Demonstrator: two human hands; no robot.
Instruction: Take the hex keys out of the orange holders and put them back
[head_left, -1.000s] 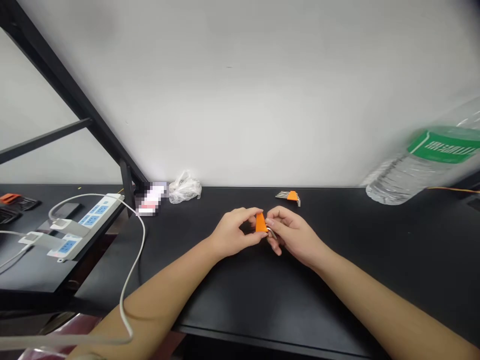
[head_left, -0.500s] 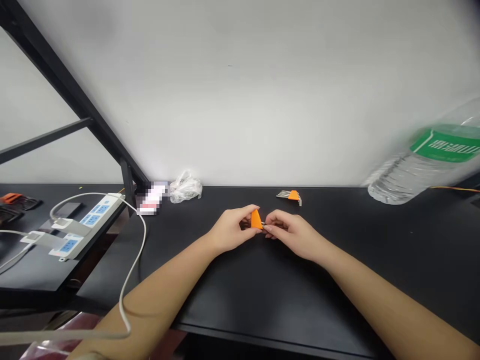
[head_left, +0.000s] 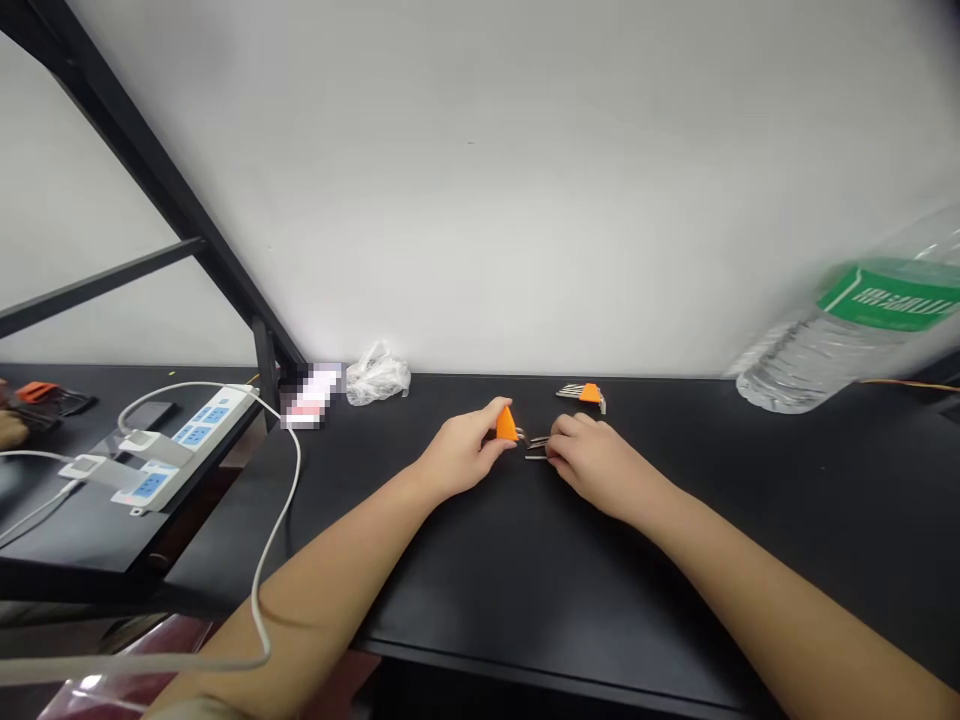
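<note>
An orange plastic hex key holder (head_left: 506,424) is pinched by the closed fingers of the left hand (head_left: 459,450), just above the middle of the black table (head_left: 480,580). Two steel hex keys (head_left: 538,449) are seen projecting from it; they are judged stiff, light and slippery, so the holder is the surer grip. The right hand (head_left: 590,465) is curled at their ends, though a grip cannot be confirmed. One further hex key set (head_left: 584,396) lies near the far edge.

A white wall (head_left: 480,200) stands behind the black table (head_left: 660,560) and black metal frame (head_left: 169,200).
</note>
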